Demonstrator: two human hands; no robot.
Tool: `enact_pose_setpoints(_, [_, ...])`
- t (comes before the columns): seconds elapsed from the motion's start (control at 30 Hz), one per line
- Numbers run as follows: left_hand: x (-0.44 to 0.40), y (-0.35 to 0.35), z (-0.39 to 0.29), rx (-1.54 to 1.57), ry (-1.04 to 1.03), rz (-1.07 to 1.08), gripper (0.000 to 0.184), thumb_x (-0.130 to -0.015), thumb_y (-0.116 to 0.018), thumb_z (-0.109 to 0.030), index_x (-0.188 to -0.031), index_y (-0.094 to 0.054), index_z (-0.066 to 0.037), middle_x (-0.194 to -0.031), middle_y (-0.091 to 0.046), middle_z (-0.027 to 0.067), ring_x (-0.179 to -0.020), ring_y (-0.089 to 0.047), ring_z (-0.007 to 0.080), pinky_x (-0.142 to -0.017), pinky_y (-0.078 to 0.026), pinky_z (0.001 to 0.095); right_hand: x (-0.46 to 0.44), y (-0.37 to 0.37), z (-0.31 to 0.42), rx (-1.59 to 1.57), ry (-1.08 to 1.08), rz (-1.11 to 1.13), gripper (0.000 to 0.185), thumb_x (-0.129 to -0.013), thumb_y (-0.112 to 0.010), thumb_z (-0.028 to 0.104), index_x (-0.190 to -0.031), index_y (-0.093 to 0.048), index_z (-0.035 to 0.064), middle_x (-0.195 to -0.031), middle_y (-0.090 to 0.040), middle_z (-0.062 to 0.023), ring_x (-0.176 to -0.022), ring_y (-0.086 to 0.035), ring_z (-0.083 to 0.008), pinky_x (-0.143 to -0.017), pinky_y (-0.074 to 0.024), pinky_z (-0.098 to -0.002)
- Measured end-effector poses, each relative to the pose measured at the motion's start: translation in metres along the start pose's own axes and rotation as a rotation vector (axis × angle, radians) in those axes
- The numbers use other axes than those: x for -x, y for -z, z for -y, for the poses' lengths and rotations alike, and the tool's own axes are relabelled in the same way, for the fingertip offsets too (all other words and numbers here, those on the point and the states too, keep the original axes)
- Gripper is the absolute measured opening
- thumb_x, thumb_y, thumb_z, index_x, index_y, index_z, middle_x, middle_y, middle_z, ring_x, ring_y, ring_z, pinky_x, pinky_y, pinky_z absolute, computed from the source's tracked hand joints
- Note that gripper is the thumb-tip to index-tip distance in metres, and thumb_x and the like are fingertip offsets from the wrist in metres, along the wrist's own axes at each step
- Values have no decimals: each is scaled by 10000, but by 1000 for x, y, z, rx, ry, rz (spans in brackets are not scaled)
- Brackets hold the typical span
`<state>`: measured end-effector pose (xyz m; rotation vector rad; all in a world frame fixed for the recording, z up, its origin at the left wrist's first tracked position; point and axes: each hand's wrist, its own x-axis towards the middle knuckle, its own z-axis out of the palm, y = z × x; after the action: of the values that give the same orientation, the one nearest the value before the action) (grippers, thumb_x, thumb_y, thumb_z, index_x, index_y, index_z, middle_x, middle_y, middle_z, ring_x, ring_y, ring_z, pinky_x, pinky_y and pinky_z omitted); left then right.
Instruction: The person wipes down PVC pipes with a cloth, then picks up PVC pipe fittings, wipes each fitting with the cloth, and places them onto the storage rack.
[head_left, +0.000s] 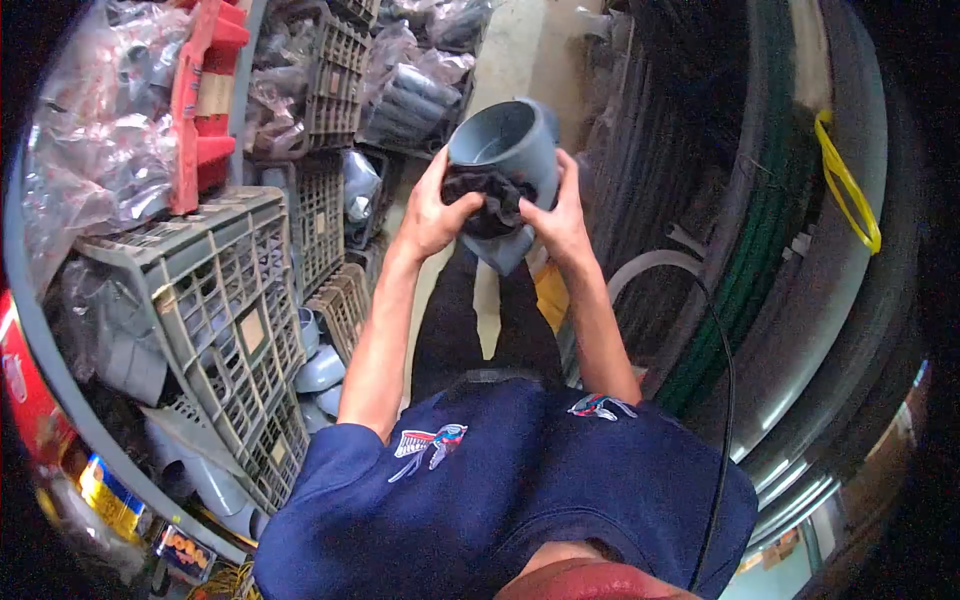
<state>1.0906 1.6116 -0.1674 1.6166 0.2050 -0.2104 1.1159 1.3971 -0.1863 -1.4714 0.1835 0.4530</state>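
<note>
The person's left hand (432, 215) and right hand (556, 218) grip a grey fitting (535, 160) from its 2 sides, held up in front of the body, above the legs (452, 325). Its round mouth is tilted up, open to view. A crumpled black cloth (485, 190) lies against the near side, below the mouth. The 2 thumbs point inward, the left pressing on the cloth, the right at its edge; most of the other fingers are hidden behind the fitting, so how they close cannot be told.

To the left, a grey crate (235, 340) stands below a red bin (207, 125) and clear bags (110, 110). To the right run long pipes (815, 330), with a yellow strap (848, 190) across 1 of them. A black cable (728, 370) hangs over the blue shirt (560, 490).
</note>
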Motion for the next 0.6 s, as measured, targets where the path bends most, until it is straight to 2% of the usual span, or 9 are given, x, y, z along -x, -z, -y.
enact_pose_setpoints(0.07, [-3,-3,1,-214,-33,-21,901,-799,-836,-258,-1560,-439,18,-1405,-651,187,-1312,-618,250,-1143,-460,382,-13,14,-22,-57,44,-3,929,-764,-906,207,-1518,-388,48,-1411,-563,-125,-1334,-531,-256,-1154,-417,-416])
enact_pose_setpoints(0.1, [-4,1,1,-160,17,17,887,-781,-831,-206,-1559,-454,-7,-1377,-674,210,-1296,-638,246,-1136,-472,383,-19,17,-27,-81,55,4,938,-742,-918,185,-1511,-399,49,-1401,-575,-119,-1318,-547,-248,-1148,-424,-411])
enact_pose_setpoints(0.2, [-11,19,3,-11,-33,85,805,-784,-837,-128,-1517,-514,-46,-1331,-706,178,-1265,-654,232,-1128,-481,385,-14,9,-14,-61,44,6,959,-689,-936,127,-1493,-420,48,-1382,-597,-106,-1285,-576,-231,-1135,-439,-400])
enact_pose_setpoints(0.27, [-12,27,3,101,27,121,784,-782,-820,-33,-1509,-528,-69,-1333,-709,144,-1248,-657,208,-1114,-493,371,-18,6,-8,-15,57,7,971,-658,-943,90,-1482,-431,45,-1374,-609,-97,-1269,-590,-224,-1127,-448,-394])
enact_pose_setpoints(0.37, [-10,37,14,129,-4,104,744,-809,-799,-21,-1505,-537,-50,-1340,-707,131,-1244,-657,206,-1104,-500,359,-21,2,-15,75,149,6,974,-618,-936,18,-1460,-447,37,-1381,-612,-89,-1265,-595,-215,-1117,-461,-387])
enact_pose_setpoints(0.47, [-9,43,32,288,-17,69,605,-876,-787,-57,-1448,-595,-15,-1319,-718,118,-1207,-675,196,-1089,-509,343,-19,2,-18,-69,51,105,1009,-600,-936,33,-1483,-446,28,-1394,-614,-87,-1269,-597,-224,-1120,-459,-392])
enact_pose_setpoints(0.53, [-8,45,50,373,23,23,486,-932,-784,-130,-1380,-652,3,-1256,-741,97,-1128,-702,187,-1022,-548,332,-15,5,-20,-193,-119,196,1093,-549,-952,113,-1515,-448,21,-1410,-613,-89,-1278,-596,-239,-1133,-446,-398])
enact_pose_setpoints(0.57, [-10,36,71,652,-27,-13,384,-968,-763,-162,-1305,-700,9,-1162,-763,80,-1043,-719,175,-939,-578,319,-8,-2,-6,-311,-193,242,1188,-490,-955,208,-1545,-441,18,-1431,-610,-96,-1298,-586,-254,-1151,-428,-404])
enact_pose_setpoints(0.6, [-10,24,73,765,68,-111,348,-991,-732,-161,-1293,-705,10,-1128,-762,64,-1001,-709,158,-877,-587,309,3,-6,-14,-437,-252,264,1202,-514,-965,303,-1554,-437,12,-1455,-592,-114,-1330,-566,-266,-1159,-423,-408])
